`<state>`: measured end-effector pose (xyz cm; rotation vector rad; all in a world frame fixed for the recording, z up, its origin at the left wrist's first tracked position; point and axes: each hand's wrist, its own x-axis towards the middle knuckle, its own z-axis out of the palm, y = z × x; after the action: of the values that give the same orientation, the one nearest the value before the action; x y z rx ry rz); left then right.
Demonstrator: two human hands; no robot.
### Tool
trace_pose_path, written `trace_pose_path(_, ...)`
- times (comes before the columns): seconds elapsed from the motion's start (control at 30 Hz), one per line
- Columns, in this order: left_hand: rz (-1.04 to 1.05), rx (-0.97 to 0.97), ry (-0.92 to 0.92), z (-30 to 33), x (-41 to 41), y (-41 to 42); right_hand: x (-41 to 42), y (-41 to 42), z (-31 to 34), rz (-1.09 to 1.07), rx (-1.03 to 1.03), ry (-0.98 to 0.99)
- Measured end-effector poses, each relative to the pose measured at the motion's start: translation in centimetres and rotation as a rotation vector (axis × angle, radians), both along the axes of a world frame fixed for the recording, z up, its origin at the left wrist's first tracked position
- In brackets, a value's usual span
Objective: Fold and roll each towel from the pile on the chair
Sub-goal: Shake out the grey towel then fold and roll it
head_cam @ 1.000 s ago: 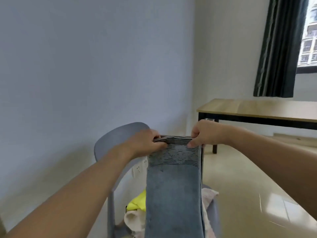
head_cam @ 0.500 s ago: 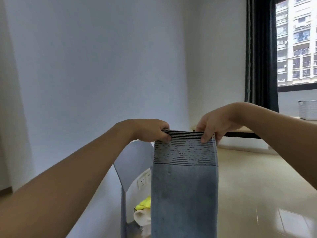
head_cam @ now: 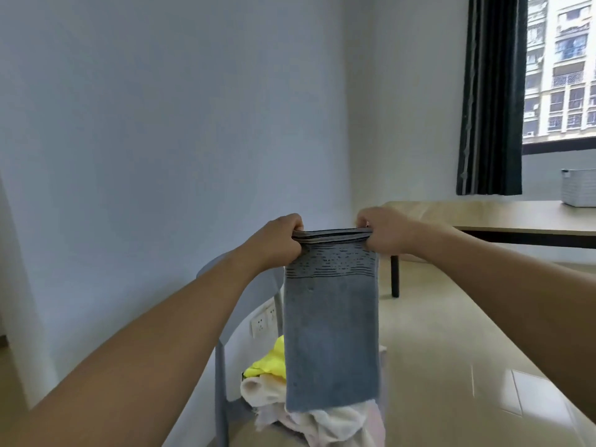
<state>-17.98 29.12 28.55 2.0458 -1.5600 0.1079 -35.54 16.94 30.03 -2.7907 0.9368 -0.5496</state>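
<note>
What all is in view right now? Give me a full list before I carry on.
grey-blue towel: one, grey-blue with a dark patterned band near the top, hanging folded in the air above the chair
towel pile: several, white and pale pink with one yellow piece, on the chair seat
chair: one, grey, against the wall
wall sockets: white, low on the wall behind the chair
table: one, light wood top with dark frame, at right
basket: one, white, on the table
curtain: one, dark, beside the window
left hand: grip on the towel's top left corner
right hand: grip on the top right corner
</note>
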Motion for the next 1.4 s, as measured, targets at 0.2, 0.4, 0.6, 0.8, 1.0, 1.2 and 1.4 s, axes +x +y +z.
trace_pose_path(0.2, 0.027, -0.044, -0.067, -1.3, 1.8, 0.1, 1.4, -1.0, -1.4, 0.069, -0.156, -0.030)
trace_pose_path(0.4, -0.066, 0.401, 0.036, -12.4, 2.0, 0.7, 2.5, -0.8, -12.0, 0.137, -0.066, 0.440)
trace_pose_path(0.6, -0.101, 0.791, 0.322, -23.5, 1.6, 0.7, 3.0, -0.9, -24.1, 0.144, 0.289, 0.848)
trace_pose_path(0.8, -0.033, 0.631, 0.536, -22.9, 5.0, -3.3, 5.7, -5.4, -24.4, 0.108, 0.240, 0.749)
trace_pose_path(1.0, 0.134, 0.395, 0.369, -23.1, 10.0, -10.4, 11.6, -11.4, -24.4, 0.043, 0.180, 0.556)
trace_pose_path(1.2, 0.225, 0.527, 0.331, -26.8, 14.2, -17.0, 16.3, -16.8, -28.0, 0.022, 0.191, 0.544)
trace_pose_path(1.4, 0.095, 0.666, 0.310, -28.9, 15.9, -19.1, 18.0, -19.5, -31.3, 0.066, 0.392, 0.522)
